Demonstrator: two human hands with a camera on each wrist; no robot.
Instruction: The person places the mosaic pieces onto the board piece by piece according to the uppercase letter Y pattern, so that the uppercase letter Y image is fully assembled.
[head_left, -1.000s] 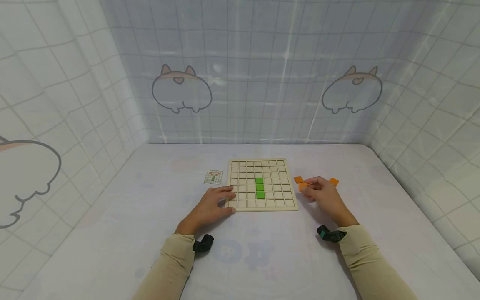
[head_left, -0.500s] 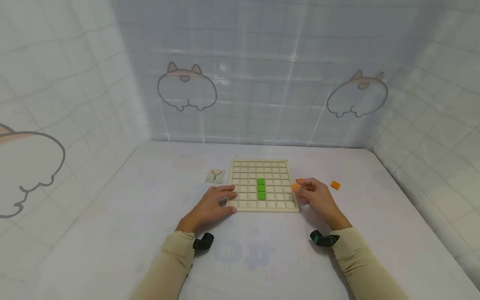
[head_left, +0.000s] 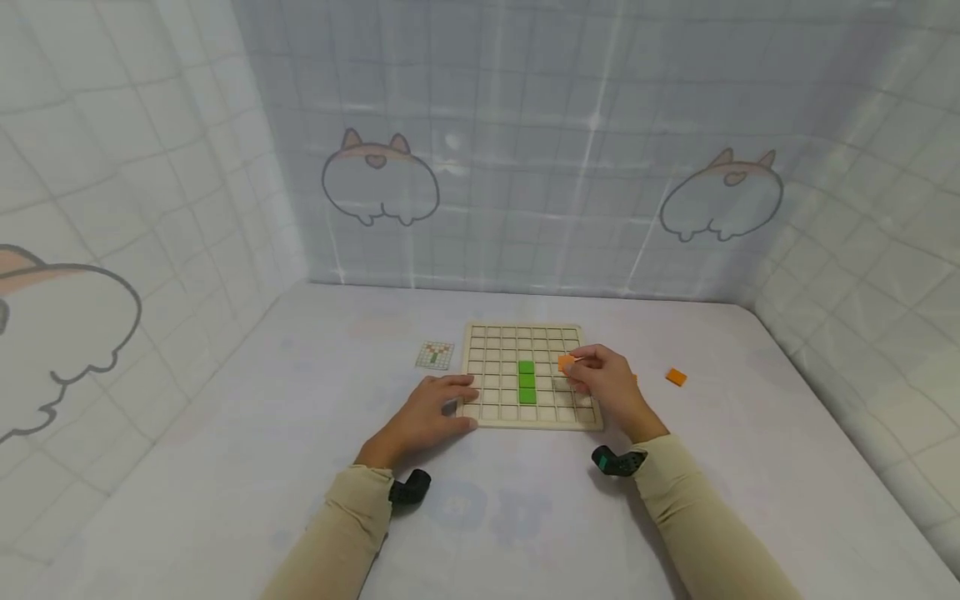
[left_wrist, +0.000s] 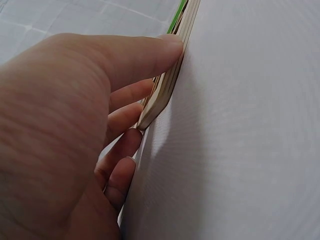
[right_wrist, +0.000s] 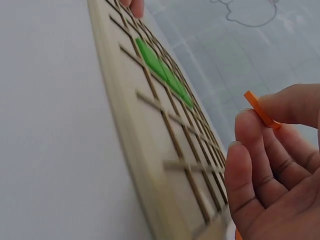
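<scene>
A pale wooden grid board [head_left: 491,412] lies on the table, with a column of green square tiles [head_left: 527,381] set in its cells. My left hand [head_left: 422,418] rests at the board's near left corner; in the left wrist view its thumb [left_wrist: 145,57] touches the edge, fingers fairly straight. Over the right part of the board, my right hand [head_left: 613,390] pinches an orange square tile [head_left: 566,363] between thumb and fingers. The right wrist view shows this orange tile [right_wrist: 259,109] edge-on, raised above the cells.
Left of the board lies a small printed pattern card [head_left: 434,356]. One loose orange tile [head_left: 676,377] is on the table at the right, and a bit of orange shows behind my right hand. A tile-patterned cloth wall [head_left: 517,208] stands at the back.
My right hand has carried the orange tile leftward from the table beside the board to over the grid. My left hand has stayed at the board's corner.
</scene>
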